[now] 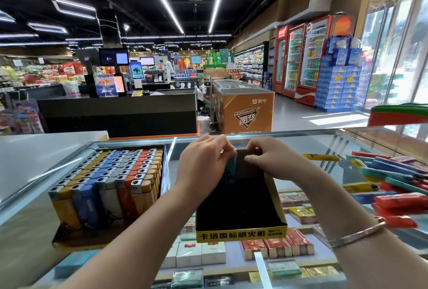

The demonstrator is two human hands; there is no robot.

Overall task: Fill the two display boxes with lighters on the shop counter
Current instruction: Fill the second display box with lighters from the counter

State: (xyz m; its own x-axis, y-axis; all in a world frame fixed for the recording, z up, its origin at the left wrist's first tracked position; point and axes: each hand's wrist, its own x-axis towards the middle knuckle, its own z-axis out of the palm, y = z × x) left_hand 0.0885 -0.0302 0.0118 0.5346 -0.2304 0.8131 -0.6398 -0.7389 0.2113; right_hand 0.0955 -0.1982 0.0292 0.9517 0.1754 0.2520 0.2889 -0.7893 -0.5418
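Observation:
Two display boxes stand on the glass counter [324,147]. The left display box [69,237] is packed with rows of yellow, blue, grey and orange lighters [111,173]. The black and yellow display box [240,234] in the middle is almost empty. At its far end my left hand [203,161] and my right hand [271,159] pinch a teal lighter [231,166] and a dark lighter [247,163] that stand upright against the back wall. A pile of loose lighters [393,182] in red, teal, yellow and blue lies on the glass to the right.
Cigarette packs [278,244] fill the case under the glass. A white counter top [46,147] adjoins on the left. Beyond the counter are a black checkout desk [120,112], an orange freezer chest [245,108] and drink fridges [301,57].

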